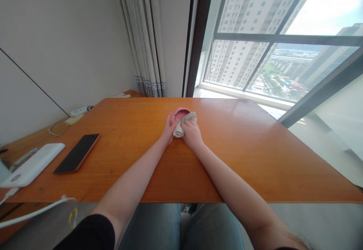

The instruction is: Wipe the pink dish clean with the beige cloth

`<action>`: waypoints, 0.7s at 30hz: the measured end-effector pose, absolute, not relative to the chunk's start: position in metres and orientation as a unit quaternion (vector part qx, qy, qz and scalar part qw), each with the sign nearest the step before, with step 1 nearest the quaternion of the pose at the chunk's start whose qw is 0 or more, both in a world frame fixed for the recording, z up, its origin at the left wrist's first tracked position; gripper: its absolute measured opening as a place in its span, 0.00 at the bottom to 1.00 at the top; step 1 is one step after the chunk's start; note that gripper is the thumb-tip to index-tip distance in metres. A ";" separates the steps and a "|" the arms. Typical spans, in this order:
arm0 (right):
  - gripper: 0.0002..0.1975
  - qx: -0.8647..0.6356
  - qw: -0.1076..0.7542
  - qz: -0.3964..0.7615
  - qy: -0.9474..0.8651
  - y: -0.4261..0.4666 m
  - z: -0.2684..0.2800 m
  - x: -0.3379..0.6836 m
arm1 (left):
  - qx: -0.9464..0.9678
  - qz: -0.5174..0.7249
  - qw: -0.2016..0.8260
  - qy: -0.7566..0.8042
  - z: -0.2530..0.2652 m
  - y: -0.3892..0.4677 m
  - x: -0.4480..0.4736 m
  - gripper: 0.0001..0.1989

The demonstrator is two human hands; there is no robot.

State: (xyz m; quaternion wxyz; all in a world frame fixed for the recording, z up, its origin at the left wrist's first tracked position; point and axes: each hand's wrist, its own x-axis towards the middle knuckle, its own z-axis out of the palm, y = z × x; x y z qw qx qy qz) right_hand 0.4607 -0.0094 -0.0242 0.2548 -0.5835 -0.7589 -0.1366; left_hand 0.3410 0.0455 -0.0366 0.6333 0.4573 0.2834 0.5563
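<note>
Over the middle of the wooden table [136, 118], my left hand [168, 128] is closed on the side of a small pink bowl [181, 112]. The bowl is tilted, and its lower part is hidden. My right hand [193, 133] grips a light grey cloth [178, 131], which is bunched against the bowl's near side and inside edge. Both hands are close together, with the cloth between them.
On the left of the table lie a black phone [77, 153] and a white power bank [34, 165] with a cable [36, 213]. A power strip [79, 111] sits by the wall. Behind the table are a curtain [144, 34] and a large window [244, 61].
</note>
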 end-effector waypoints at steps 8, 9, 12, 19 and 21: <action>0.03 -0.525 0.250 -0.090 -0.809 -0.001 -0.020 0.466 | 0.548 0.549 0.515 0.365 -0.037 0.059 0.325 0.22; 0.04 -0.514 0.239 -0.092 -0.819 -0.001 -0.018 0.468 | 0.573 0.530 0.503 0.371 -0.037 0.062 0.322 0.21; 0.07 -0.513 0.217 -0.108 -0.823 -0.002 -0.016 0.475 | 0.596 0.500 0.503 0.377 -0.038 0.062 0.320 0.24; 0.06 -0.565 0.222 -0.106 -0.788 -0.006 -0.020 0.472 | 0.531 0.543 0.546 0.354 -0.055 0.049 0.343 0.32; 0.05 -0.552 0.225 -0.102 -0.797 -0.005 -0.021 0.470 | 0.534 0.547 0.530 0.366 -0.056 0.052 0.342 0.28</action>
